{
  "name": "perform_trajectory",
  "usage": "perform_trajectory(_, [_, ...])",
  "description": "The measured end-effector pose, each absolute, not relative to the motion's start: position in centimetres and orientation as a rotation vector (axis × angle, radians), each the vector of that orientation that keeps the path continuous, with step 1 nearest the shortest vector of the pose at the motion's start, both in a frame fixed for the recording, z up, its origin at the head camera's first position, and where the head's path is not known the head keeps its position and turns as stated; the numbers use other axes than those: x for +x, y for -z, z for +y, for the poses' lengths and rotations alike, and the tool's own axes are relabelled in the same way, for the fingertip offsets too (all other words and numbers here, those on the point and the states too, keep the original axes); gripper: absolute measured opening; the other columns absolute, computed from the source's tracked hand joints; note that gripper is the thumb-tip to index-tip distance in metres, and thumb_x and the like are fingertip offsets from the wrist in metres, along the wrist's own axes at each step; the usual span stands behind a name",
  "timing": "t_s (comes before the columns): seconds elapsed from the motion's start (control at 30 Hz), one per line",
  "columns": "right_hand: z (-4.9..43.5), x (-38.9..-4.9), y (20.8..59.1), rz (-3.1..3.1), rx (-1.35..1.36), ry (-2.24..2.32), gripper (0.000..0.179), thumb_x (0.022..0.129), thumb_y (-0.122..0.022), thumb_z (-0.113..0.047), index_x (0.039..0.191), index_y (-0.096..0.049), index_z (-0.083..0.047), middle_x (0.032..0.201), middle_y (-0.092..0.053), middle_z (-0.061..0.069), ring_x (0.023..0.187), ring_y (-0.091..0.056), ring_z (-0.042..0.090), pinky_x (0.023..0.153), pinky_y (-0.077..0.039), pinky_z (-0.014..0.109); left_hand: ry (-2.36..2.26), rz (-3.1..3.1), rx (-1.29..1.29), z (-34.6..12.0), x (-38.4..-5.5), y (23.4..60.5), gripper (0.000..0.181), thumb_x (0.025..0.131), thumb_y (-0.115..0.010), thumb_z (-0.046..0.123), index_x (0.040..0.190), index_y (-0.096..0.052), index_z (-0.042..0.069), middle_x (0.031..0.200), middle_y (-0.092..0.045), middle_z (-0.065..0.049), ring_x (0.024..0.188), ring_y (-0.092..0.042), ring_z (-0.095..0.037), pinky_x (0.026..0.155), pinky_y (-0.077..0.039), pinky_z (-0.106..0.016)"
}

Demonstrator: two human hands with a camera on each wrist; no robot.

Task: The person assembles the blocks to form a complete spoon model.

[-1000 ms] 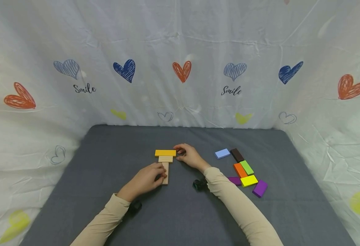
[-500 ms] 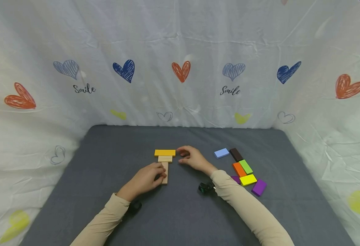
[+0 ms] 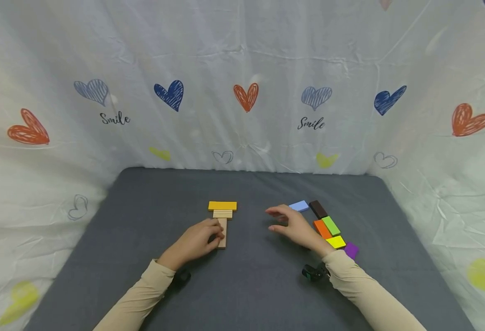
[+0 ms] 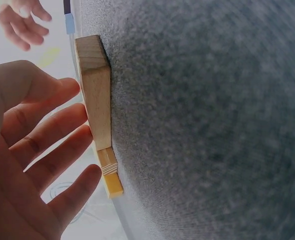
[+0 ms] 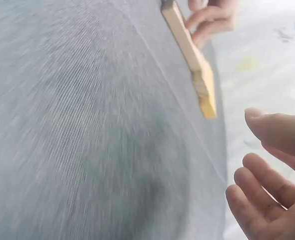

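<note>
My left hand [image 3: 196, 240] is at the plain wooden block [image 3: 223, 234], which lies lengthwise; in the left wrist view its loosely bent fingers have their tips right at the block's side. Past the far end of that block lies a ridged wooden block [image 3: 223, 214], and a yellow-orange block [image 3: 222, 205] lies crosswise beyond it, the three forming a T. My right hand [image 3: 298, 228] holds nothing, thumb and fingers spread apart over the cloth. It is just left of the coloured blocks and partly covers the light blue block [image 3: 299, 206].
To the right lie a dark brown block [image 3: 318, 209], a green block [image 3: 331, 225], an orange block [image 3: 322, 228], a yellow block [image 3: 336, 242] and a purple block [image 3: 351, 250]. Grey cloth [image 3: 250, 294] covers the table. A white curtain [image 3: 201, 138] with printed hearts surrounds it.
My right hand has left the right end of the yellow-orange block and moved right, towards the coloured blocks. Its forearm now hides the other purple block. My left hand has stayed put.
</note>
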State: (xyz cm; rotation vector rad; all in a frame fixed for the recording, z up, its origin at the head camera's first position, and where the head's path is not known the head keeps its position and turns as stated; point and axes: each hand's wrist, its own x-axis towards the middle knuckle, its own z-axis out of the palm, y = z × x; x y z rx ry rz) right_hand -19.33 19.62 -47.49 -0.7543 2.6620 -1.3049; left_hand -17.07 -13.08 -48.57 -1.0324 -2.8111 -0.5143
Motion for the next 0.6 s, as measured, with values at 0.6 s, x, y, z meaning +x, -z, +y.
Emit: perform_trajectory(0.6, [27.9, -15.1, 46.9, 2.987, -0.555, 1.095, 0.057, 0.083, -0.08, -0.028, 0.135, -0.06, -0.014, 0.133, -0.059, 0.006, 0.126, -0.05, 0.029, 0.101, -0.045, 0.057, 0.521, -2.809, -1.036, -13.1, -17.3, 48.8, 0.004, 0.092, -0.069, 0.018, 0.094, -0.073, 0.019, 0.095, -0.06, 0.008, 0.086, -0.056, -0.008, 0.076, -0.054, -0.027])
